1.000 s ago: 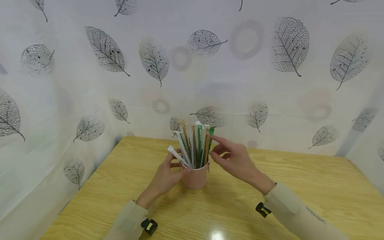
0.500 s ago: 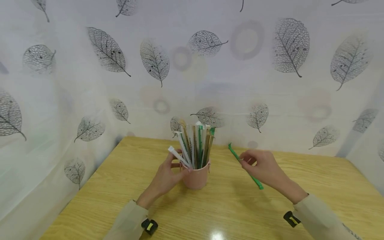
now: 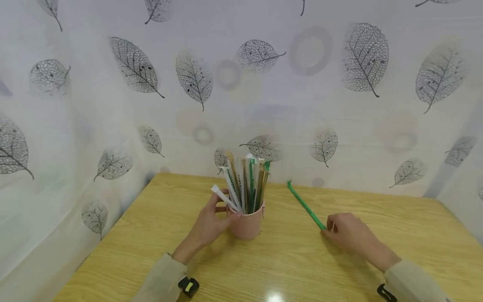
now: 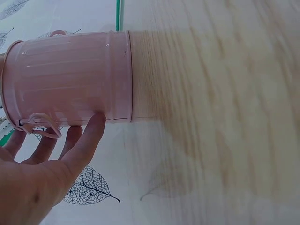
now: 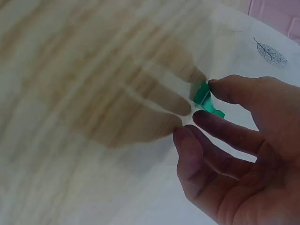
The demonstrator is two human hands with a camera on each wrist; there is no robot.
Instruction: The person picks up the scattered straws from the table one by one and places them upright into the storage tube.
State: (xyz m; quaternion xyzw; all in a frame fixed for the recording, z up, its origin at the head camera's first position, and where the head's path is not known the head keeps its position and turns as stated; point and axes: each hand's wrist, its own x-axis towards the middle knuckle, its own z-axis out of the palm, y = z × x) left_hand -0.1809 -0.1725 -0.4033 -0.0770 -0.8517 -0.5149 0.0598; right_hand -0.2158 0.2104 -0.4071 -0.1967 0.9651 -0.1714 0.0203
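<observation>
A small pink pail (image 3: 246, 226) stands on the table, packed with long slim sticks in white, brown and green wrappers (image 3: 247, 182). My left hand (image 3: 209, 224) grips its left side, thumb at the front rim and fingers behind. In the left wrist view, fingertips touch the pail (image 4: 70, 77) beside its loop handle (image 4: 44, 124). To the right, a green-wrapped straw (image 3: 305, 205) lies slantwise on the table. At its near end is my right hand (image 3: 351, 235). The right wrist view shows thumb and index finger on either side of the green end (image 5: 204, 96).
The wooden table (image 3: 158, 272) reaches back to a white curtain (image 3: 264, 109) printed with dark leaves. A dark strap (image 3: 188, 286) is at the left sleeve, another (image 3: 386, 292) at the right. Light glares off the table's front.
My right hand has left the pail with the green straw, laid it down to the right, and slid along it to its near end. My left hand has stayed on the pail.
</observation>
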